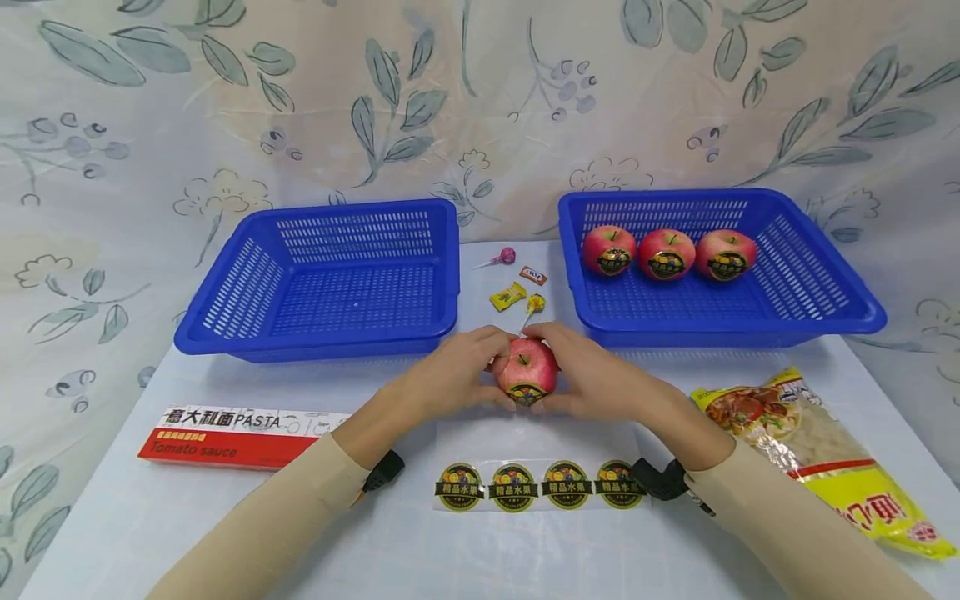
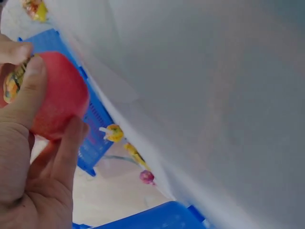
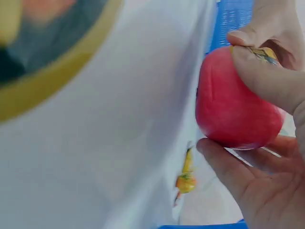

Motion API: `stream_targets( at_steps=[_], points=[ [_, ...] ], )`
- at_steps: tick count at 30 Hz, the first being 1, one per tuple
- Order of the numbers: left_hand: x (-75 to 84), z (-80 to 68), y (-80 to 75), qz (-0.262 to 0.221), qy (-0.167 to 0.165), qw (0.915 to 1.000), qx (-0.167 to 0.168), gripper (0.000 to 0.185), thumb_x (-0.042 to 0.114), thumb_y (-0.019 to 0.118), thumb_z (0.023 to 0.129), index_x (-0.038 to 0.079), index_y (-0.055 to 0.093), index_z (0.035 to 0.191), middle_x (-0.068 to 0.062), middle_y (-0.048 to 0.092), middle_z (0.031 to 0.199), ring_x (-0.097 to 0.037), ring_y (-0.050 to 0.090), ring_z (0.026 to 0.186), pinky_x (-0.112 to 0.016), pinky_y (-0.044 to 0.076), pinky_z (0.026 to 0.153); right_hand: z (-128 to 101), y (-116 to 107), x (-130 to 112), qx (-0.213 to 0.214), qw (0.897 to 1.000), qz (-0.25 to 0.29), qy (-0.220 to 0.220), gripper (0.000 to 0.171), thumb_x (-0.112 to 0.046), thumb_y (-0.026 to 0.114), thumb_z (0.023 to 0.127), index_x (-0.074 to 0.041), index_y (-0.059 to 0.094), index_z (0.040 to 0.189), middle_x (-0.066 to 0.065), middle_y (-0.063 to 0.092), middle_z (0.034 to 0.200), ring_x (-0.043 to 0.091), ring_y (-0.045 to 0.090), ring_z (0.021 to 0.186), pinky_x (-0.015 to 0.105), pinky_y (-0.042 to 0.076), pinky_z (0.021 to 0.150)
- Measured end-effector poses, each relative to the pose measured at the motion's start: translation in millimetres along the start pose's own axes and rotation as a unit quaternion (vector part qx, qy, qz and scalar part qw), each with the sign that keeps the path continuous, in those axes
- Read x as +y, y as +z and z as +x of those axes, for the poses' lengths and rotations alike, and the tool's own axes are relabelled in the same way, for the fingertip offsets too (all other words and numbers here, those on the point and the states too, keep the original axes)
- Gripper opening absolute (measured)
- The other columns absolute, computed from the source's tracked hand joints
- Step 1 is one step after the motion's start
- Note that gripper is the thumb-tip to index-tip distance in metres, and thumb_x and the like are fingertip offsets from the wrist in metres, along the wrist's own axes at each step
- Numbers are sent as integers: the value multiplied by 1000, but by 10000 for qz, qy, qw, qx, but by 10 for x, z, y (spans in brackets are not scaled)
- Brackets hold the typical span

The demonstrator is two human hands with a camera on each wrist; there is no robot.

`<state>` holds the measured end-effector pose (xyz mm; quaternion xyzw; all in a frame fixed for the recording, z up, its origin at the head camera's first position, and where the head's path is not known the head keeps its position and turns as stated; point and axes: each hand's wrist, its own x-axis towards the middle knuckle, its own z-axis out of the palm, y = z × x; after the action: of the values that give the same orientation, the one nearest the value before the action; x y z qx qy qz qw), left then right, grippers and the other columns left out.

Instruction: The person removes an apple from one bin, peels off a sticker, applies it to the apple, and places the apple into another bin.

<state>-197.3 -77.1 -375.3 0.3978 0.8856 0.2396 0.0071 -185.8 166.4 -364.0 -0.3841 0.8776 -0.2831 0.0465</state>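
Note:
A red apple (image 1: 528, 367) is held between both hands at the middle of the table. On its near side is a round black-and-gold sticker (image 1: 525, 393). My left hand (image 1: 459, 372) grips the apple from the left, its thumb at the sticker in the left wrist view. From the right, my right hand (image 1: 596, 377) grips the same apple (image 3: 233, 107), with its thumb pressing the sticker's edge and its fingers beneath. A clear sheet with a row of several matching stickers (image 1: 513, 487) lies on the table just in front of the hands.
At the back right, a blue basket (image 1: 720, 333) holds three stickered apples (image 1: 666, 254). Another blue basket (image 1: 352, 337) stands back left. Between them lie lollipops (image 1: 507, 255) and small wrapped candies (image 1: 508, 297). A pasta box (image 1: 225, 437) lies left, a yellow food bag (image 1: 825, 450) right.

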Motion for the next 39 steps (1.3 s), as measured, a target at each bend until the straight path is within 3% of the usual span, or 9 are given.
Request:
stream_targets(
  at_steps=[4,8,13,15,18,23,30,36,39],
  points=[
    [50,-12,-63,-612,97,9981,10,46,32,91,77,16,51,92,2,66,123,-9,62,100,-20,54,84,-97,-129,-91,-45,10000,-25,-73,80,-30,85,86,-1,44,149,10,57,142,23,58,128,45,52,104],
    [80,21,-140,-1555,240,9875,33,45,21,92,77,15,50,91,-3,64,139,-14,63,122,-21,57,90,-190,-299,-159,-105,9999,8,-48,77,-28,85,86,-4,45,148,3,60,137,17,61,123,40,55,100],
    [46,130,-147,-2083,49,9780,88,35,11,86,84,10,55,100,-7,63,132,-20,63,123,-26,59,88,-277,-584,-94,-384,9985,384,89,78,-34,87,84,-13,46,147,-4,60,135,13,62,121,36,56,98],
    [41,174,-121,-2114,-184,9772,119,33,12,81,89,7,58,111,-8,62,131,-23,64,120,-30,60,89,-299,-726,-47,-496,9961,710,171,75,-35,86,85,-19,46,147,-7,59,137,12,61,124,35,55,100],
    [60,247,-72,-2056,-468,9775,51,46,17,75,95,5,53,134,-9,60,138,-26,65,124,-30,59,91,-321,-941,32,-510,9931,1019,259,74,-31,87,84,-25,46,146,-8,57,139,10,59,126,31,54,100],
    [118,401,-16,-1824,-376,9824,-161,69,22,69,99,6,35,158,-12,44,157,-28,59,132,-26,56,95,-282,-1252,192,-147,9946,936,429,80,-17,92,77,-21,47,144,-2,53,139,19,60,125,22,55,95],
    [200,532,10,-1607,-81,9867,-232,66,19,66,100,5,38,158,-13,40,160,-28,59,130,-27,58,92,-107,-1459,553,60,9961,573,668,89,-12,93,75,-18,45,150,3,54,137,29,64,115,17,56,85],
    [267,569,-25,-1399,-16,9900,-201,59,22,65,102,12,44,156,-11,36,164,-25,47,142,-26,58,92,18,-1497,873,-373,9902,881,1015,83,-9,90,78,-12,47,149,9,53,137,34,60,122,18,54,88],
    [303,604,-45,-1163,28,9928,-278,55,24,63,103,13,47,154,-10,33,166,-25,37,149,-25,57,91,59,-1520,996,-672,9850,716,1422,84,-15,91,78,-13,47,150,11,54,138,34,57,125,31,56,96]
  ],
)
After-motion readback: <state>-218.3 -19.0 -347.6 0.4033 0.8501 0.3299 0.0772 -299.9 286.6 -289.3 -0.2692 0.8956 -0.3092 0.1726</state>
